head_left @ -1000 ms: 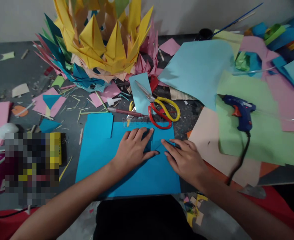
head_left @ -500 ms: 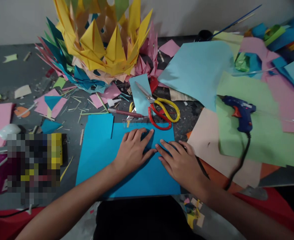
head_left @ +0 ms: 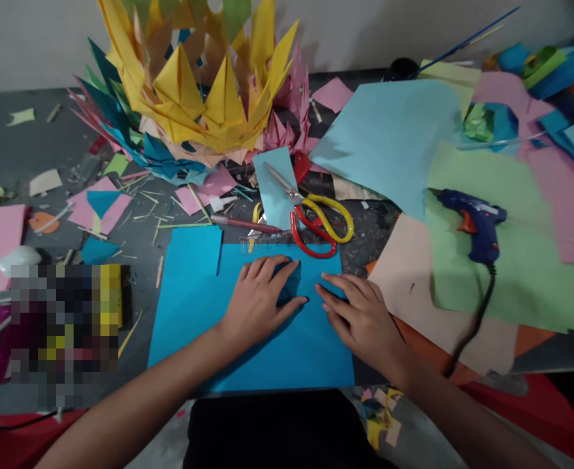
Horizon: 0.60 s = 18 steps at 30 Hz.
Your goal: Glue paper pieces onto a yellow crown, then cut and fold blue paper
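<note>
My left hand (head_left: 262, 293) rests on a large blue sheet of paper (head_left: 267, 365), its thumb and index finger spread apart. Between them shows part of a small folded blue paper piece (head_left: 291, 284), mostly covered by the hand. To its right, my right hand (head_left: 362, 316) is loosely stretched out over the sheet's right edge, holding nothing that I can see. A stack of small blue paper squares (head_left: 193, 249) lies on the sheet's upper left corner. Just beyond the sheet are scissors (head_left: 311, 218) with red and yellow handles, a pencil (head_left: 247, 223) and a clear ruler (head_left: 267, 241).
A layered folded-paper model (head_left: 203, 111) in yellow, blue and pink stands at the back. A blue glue gun (head_left: 477, 218) lies on green paper (head_left: 526, 286) at right, its cable running toward the front edge. Paper scraps and sticks litter the left side.
My right hand has shifted slightly right, away from the left hand, widening the gap between them. More of the folded blue piece shows beside my left fingers. The view has moved a little.
</note>
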Motion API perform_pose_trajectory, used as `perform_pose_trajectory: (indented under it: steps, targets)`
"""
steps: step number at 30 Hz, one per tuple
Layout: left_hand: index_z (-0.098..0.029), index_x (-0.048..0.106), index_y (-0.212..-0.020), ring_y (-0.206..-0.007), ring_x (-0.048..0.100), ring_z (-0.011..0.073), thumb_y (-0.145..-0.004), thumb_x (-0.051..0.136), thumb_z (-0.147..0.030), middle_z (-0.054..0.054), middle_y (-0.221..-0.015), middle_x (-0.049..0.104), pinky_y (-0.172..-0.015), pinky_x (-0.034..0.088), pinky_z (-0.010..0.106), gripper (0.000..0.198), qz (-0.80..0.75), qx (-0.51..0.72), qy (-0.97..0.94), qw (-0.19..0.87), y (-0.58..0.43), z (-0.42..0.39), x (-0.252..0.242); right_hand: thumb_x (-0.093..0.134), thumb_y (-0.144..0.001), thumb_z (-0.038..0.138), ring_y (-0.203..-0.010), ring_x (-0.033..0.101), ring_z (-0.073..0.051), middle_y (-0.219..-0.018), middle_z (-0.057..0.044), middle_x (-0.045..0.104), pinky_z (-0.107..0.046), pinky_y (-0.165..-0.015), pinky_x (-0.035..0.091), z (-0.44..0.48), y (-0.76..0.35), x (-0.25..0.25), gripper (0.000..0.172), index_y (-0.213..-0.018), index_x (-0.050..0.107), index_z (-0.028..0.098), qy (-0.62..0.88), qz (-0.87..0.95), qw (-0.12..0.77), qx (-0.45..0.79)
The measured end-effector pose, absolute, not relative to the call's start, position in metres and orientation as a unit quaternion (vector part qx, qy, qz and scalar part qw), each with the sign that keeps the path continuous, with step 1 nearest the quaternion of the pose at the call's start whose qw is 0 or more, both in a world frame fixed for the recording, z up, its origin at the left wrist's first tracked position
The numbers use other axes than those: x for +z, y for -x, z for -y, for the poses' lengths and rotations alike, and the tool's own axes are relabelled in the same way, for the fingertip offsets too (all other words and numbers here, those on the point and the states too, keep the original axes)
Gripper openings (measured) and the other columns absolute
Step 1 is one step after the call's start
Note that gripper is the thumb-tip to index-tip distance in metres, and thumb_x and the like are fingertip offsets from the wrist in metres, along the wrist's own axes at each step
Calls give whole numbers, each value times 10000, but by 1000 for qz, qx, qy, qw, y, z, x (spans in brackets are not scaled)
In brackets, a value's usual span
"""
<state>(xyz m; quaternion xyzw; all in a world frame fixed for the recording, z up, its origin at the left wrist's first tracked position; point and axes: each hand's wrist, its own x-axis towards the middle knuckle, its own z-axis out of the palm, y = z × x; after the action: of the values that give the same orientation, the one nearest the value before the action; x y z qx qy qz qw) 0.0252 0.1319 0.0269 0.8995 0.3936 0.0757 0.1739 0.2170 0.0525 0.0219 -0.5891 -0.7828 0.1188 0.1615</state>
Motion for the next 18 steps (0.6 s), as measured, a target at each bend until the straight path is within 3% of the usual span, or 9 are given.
perform_pose_trajectory:
  steps: [7,12,18]
  targets:
    - [-193,544,-1158,-1048,510,273,-789,596,-481,94,-1166,579,-832,407,406,471,-358,109,-904,208,-16,-141,26,495,-885,284,-938,562,-223,-1029,-83,650,-370,-776,447,-66,-216,25,230,-1018,651,179,584,775,203,128]
    - [-185,600,-988,-1017,545,248,-790,616,-431,87,-1128,604,-820,427,389,316,-339,162,-901,218,-15,-143,22,535,-858,313,-949,555,-250,-1054,-124,616,-387,-785,468,-86,-209,26,340,-1137,581,125,560,797,178,141]
    - [-168,614,-892,-951,580,229,-839,570,-392,78,-1055,643,-777,439,366,234,-296,175,-918,199,-15,-142,21,587,-822,210,-859,572,-205,-890,-54,625,-349,-742,469,-95,-206,32,57,-864,619,186,545,789,169,227]
